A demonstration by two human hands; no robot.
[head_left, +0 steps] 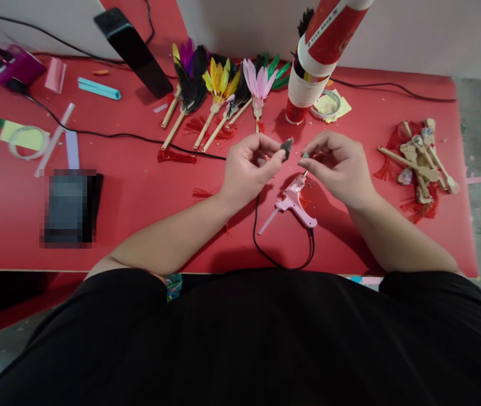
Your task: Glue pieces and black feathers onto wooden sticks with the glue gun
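Above the middle of the red table (138, 192), my left hand (251, 168) pinches a small dark grey piece (286, 148) between thumb and forefinger. My right hand (338, 164) is closed in a pinch on a tiny greenish bit (304, 155), held just right of the grey piece. A pink glue gun (295, 200) lies on the table directly under both hands, its black cord looping toward me.
Several feather fans with wooden handles (219, 96) lie at the back. A red-and-white paper cup stack (314, 67) stands back right, beside a tape roll (327, 105). A pile of wooden handles with red tassels (420, 160) lies right. A dark phone (71, 206) lies left.
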